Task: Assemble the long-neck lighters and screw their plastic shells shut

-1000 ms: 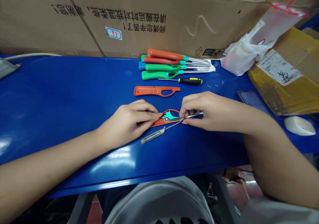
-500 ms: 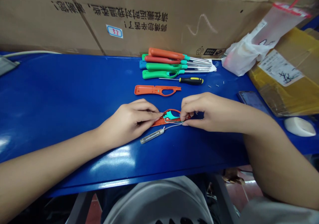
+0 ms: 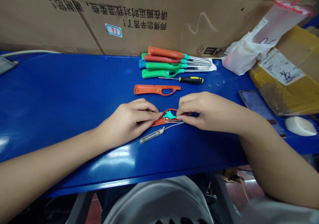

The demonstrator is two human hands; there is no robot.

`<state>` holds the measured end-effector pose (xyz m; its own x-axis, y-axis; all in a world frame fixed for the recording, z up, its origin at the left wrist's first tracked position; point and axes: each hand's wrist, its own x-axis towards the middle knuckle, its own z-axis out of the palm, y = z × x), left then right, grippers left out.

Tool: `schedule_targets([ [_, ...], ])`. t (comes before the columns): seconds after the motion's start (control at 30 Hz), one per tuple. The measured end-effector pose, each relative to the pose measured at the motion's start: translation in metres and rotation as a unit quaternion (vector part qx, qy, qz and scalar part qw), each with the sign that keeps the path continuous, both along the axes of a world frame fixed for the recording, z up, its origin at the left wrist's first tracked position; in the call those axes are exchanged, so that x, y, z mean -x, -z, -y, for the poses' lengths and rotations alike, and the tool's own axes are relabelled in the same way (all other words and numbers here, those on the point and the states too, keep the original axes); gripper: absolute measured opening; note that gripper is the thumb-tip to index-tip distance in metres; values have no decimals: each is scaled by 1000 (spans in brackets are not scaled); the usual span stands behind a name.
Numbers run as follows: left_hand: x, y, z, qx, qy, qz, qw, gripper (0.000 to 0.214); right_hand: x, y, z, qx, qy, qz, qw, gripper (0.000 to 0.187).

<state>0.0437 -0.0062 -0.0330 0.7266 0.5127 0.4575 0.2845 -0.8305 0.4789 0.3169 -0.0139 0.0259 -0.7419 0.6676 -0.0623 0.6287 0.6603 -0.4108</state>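
Head view: left hand (image 3: 132, 117) pinches the near end of an open orange shell (image 3: 160, 120), pressing it to the blue table (image 3: 62, 94). Right hand (image 3: 204, 111) has fingertips pressed together on the shell's far end, over a teal trigger (image 3: 170, 114) seated inside.

Looks mid-assembly. A glass tube (image 3: 151, 136) on a thin wire lies loose just below the grip. The matching orange cover (image 3: 156, 90) sits unfitted just beyond, with the screwdriver (image 3: 190, 80) and finished lighters (image 3: 171, 64) further back.

Open table to the left. Table edge is near, below the tube. A phone (image 3: 256, 106) crowds the right.
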Motion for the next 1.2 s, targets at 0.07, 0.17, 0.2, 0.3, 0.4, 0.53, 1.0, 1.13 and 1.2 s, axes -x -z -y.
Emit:
schedule_targets([
  [0.07, 0, 0, 0, 1, 3, 1, 1000, 21, 1, 0, 0, -8, -14, 2, 1000, 21],
  [0.17, 0, -1, 1, 1, 6, 5, 1000, 20, 1, -1, 0, -18, -29, -11, 999, 21],
  [0.2, 0, -1, 1, 1, 6, 7, 1000, 20, 1, -1, 0, -19, -33, -17, 999, 21],
  [0.3, 1, -1, 1, 5, 4, 8, 1000, 21, 1, -2, 1, -19, -44, -28, 998, 20],
  [0.4, 0, 0, 0, 8, 8, 8, 1000, 21, 1, -2, 1, -20, -48, -28, 998, 21],
  [0.53, 0, 0, -1, 3, 13, 5, 1000, 19, 1, 1, 0, -33, -57, -17, 998, 22],
  [1.0, 0, -1, -1, -7, 22, 0, 1000, 18, -1, 5, -8, 85, 14, -64, 994, 13],
  [1.13, -1, -3, 1, -4, 18, -7, 1000, 27, -2, 9, -13, 174, 75, -81, 979, 12],
  [1.2, -1, -5, 2, -8, 22, -23, 999, 31, -3, 11, -14, 204, 96, -86, 970, 17],
])
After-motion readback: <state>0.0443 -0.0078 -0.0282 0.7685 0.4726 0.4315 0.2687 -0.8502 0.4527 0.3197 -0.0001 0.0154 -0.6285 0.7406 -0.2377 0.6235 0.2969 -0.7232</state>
